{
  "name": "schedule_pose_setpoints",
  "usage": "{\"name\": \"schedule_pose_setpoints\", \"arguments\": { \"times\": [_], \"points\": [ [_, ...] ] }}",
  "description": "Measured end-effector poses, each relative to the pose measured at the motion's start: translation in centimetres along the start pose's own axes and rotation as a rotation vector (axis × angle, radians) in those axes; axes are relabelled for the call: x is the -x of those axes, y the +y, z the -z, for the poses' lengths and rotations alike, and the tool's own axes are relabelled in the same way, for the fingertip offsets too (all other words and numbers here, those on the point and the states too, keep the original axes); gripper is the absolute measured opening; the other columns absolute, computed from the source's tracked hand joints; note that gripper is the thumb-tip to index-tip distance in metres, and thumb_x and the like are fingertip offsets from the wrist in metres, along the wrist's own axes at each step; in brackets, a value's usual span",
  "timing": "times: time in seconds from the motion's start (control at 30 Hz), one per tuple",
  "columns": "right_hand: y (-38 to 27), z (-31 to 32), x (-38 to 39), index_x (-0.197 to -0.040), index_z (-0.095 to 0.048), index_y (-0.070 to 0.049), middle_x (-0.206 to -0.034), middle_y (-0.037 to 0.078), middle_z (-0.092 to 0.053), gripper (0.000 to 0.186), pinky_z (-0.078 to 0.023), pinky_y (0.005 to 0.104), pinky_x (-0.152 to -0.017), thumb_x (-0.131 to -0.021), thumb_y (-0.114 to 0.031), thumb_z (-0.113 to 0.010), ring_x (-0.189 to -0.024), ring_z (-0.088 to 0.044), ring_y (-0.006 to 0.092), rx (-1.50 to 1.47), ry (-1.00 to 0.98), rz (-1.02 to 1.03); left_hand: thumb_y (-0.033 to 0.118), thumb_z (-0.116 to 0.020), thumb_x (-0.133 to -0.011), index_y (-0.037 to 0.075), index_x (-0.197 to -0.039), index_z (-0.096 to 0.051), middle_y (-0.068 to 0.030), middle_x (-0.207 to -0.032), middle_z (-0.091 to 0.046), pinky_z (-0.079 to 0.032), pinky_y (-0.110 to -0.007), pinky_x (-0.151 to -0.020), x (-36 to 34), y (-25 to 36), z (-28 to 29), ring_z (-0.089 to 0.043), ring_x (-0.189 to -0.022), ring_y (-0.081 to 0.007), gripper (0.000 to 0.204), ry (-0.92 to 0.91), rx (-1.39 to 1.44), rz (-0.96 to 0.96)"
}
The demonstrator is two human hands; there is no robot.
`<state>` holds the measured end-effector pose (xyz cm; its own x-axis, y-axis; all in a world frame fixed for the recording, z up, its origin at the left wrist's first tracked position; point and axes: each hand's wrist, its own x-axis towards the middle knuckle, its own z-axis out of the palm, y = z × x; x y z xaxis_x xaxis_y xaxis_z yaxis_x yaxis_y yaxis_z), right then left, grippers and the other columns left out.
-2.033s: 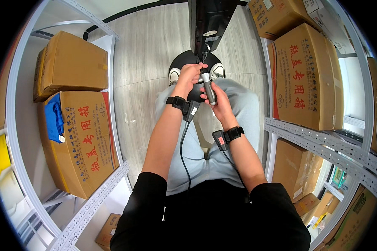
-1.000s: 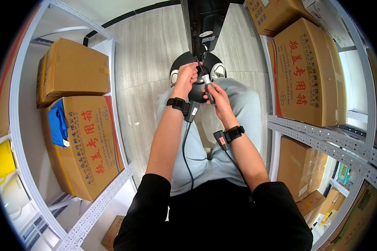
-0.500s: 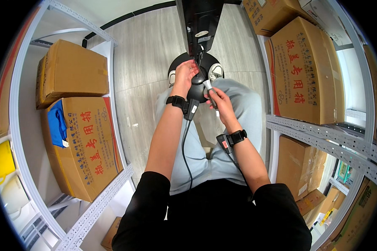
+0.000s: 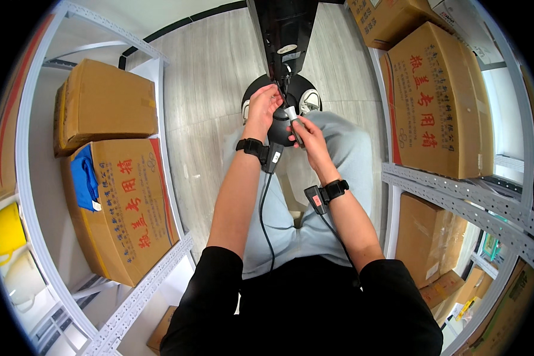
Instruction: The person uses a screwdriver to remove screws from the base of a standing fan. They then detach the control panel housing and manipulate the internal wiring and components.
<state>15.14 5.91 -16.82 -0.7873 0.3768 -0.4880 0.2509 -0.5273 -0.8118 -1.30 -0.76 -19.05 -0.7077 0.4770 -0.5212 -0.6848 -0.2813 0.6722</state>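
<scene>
My left hand (image 4: 264, 104) has its fingertips curled together at the dark fittings (image 4: 285, 80) under a tall black panel (image 4: 280, 35); what they hold is too small to make out. My right hand (image 4: 305, 136) is closed round a grey cylindrical tool (image 4: 296, 128) with a white flared end, tilted up-left toward my left hand. Below and behind both hands is a round black base (image 4: 299, 86) with a dark central column, between my shoes (image 4: 310, 99). Black devices with cables are strapped to my left wrist (image 4: 256, 148) and right wrist (image 4: 329, 190).
Metal shelving (image 4: 457, 190) with cardboard boxes (image 4: 433, 107) stands on both sides of me. On the left, a blue cloth (image 4: 86, 178) lies on a box (image 4: 142, 237), and a yellow helmet-like object (image 4: 6, 228) sits at the edge. My legs are bent over the grey floor (image 4: 190, 148).
My left fingers have loosened from the tighter fist of a second ago. My right hand with the tool has shifted slightly up-left since half a second ago, closer to the column.
</scene>
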Motion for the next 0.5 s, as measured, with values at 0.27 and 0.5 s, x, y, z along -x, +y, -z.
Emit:
{"name": "schedule_pose_setpoints", "arguments": {
  "times": [0.27, 0.5],
  "points": [
    [0.16, 0.15, -0.11, -0.130, -0.047, -0.002, -0.096, 0.004, -0.065, 0.049, -0.044, 0.0209, -0.058, -0.090, -0.026, -0.061, -0.074, -0.058, 0.0075, 0.003, 0.013, 0.006, 0.010, -0.060, -0.087, 0.000, -0.099, -0.058, -0.0063, -0.081, -0.061, -0.049, -0.026, -0.063, -0.24, -0.21, -0.05, -0.058, -0.071, -0.0150, 0.015, -0.007, 0.007, 0.005],
    [-0.03, 0.22, 0.05, -0.127, -0.050, -0.002, -0.094, 0.004, -0.065, 0.045, -0.044, 0.0214, -0.058, -0.091, -0.026, -0.059, -0.074, -0.058, 0.0077, -0.048, -0.023, -0.022, 0.009, -0.059, -0.086, 0.000, -0.096, -0.059, -0.0064, -0.079, -0.060, -0.049, -0.026, -0.062, -0.20, -0.24, 0.04, -0.058, -0.069, -0.0148, 0.013, -0.010, 0.017, 0.012]
  ]
}}
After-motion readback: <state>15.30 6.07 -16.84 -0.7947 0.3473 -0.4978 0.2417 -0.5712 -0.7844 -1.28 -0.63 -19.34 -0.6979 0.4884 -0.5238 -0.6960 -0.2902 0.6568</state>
